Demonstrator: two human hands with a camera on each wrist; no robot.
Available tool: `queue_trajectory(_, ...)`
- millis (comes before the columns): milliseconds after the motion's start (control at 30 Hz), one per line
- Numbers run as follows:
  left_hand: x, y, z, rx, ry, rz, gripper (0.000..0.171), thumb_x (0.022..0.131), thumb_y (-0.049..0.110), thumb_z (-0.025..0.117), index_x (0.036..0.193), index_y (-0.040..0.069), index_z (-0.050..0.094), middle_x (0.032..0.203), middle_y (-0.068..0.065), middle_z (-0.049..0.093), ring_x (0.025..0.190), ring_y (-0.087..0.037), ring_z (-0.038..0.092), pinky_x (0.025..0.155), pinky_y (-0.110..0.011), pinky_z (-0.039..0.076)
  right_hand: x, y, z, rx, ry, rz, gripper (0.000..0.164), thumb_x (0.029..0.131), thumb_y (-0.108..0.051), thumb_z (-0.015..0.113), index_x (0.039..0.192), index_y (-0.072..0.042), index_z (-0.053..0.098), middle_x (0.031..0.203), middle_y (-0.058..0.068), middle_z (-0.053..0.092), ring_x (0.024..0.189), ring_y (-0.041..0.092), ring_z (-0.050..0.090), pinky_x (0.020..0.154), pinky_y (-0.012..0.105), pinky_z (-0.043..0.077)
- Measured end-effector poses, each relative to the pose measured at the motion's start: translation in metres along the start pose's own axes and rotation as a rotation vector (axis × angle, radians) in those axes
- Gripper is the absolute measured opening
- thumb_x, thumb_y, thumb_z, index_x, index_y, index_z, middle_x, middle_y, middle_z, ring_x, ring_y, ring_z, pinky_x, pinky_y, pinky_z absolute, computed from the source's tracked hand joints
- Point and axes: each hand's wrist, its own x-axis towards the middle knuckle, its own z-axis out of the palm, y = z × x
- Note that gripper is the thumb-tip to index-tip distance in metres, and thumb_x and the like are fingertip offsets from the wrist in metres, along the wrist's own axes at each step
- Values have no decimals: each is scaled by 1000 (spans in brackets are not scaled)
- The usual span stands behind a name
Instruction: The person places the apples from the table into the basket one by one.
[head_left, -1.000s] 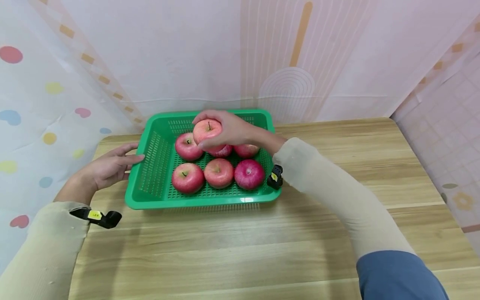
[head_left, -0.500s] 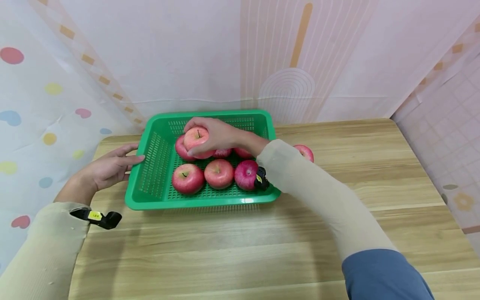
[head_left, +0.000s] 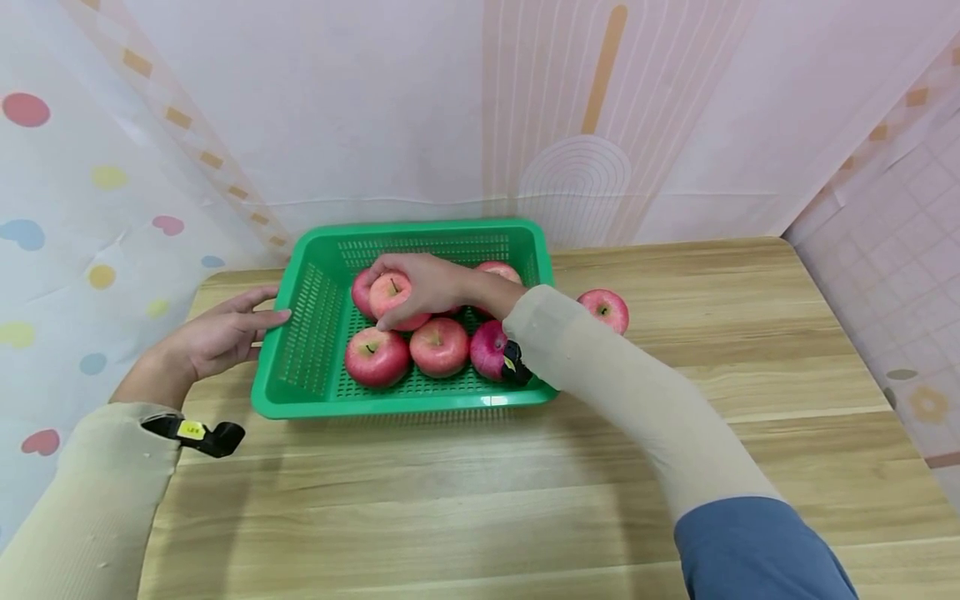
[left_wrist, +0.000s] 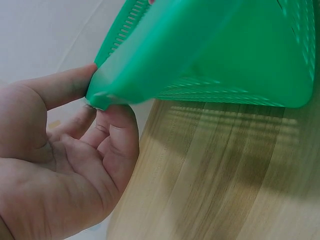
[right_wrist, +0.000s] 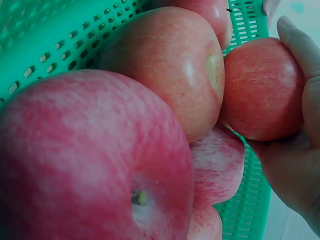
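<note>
My left hand (head_left: 225, 337) pinches the left rim of a green plastic basket (head_left: 420, 407), thumb on top and the other fingers beneath. The left wrist view shows this grip close up on the basket's lip (left_wrist: 125, 87). My right hand (head_left: 427, 283) reaches into the basket and grips a light red apple (head_left: 390, 293), stem up, among the other apples. In the right wrist view the held apple (right_wrist: 262, 90) sits against a neighbouring apple (right_wrist: 170, 65). A front row of apples, with a red one (head_left: 377, 358) at its left end, rests on the basket floor.
One apple (head_left: 604, 310) lies on the wooden table (head_left: 450, 500) right of the basket, partly covered by my right sleeve. Another apple (head_left: 498, 271) shows behind my right wrist. A patterned wall covering (head_left: 390, 108) rises directly behind the basket.
My right hand has moved left and lower into the basket with the apple. The apple on the table has come out from behind my right arm. My left hand stays put.
</note>
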Motion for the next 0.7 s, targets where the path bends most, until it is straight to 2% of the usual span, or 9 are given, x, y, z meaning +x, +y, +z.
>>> queue_trajectory(267,1,1,0,-18,-6,4,30,110,9,44,136,22,41,108,1,74,95,-16,73,80,-34,61,1,-1,1,-26,-4,-4,62,85,-40,83,136,-16,56,132,-5,58,120,7,51,101,16,39)
queue_trajectory(500,2,2,1,-10,-6,1,30,110,9,44,137,23,41,108,1,74,95,-16,73,79,-34,61,1,-2,2,-154,15,37,70,84,-49,81,142,-22,53,141,-6,53,132,11,43,103,21,38)
queue_trajectory(700,2,1,1,-15,-7,1,30,110,9,44,137,23,41,108,0,74,95,-16,73,79,-34,61,2,-2,3,-152,10,33,72,85,-49,81,144,-21,52,145,-3,51,137,14,40,108,24,36)
